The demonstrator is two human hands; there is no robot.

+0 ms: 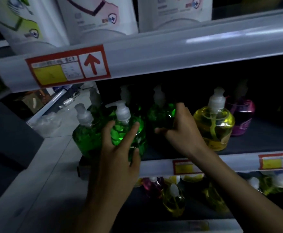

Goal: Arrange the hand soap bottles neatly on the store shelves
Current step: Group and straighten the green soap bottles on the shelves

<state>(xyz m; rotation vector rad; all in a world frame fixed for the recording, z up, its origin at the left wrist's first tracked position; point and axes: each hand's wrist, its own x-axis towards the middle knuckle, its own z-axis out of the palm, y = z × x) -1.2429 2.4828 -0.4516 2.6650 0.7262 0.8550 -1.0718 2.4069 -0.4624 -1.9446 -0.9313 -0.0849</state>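
Gripping green bottles (121,134), left hand (117,148) and right hand (179,132).

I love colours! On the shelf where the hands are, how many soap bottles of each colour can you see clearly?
Green bottles: 3
Yellow bottles: 1
Pink bottles: 1
Total: 5
A few more pumps show behind, too dark to count.
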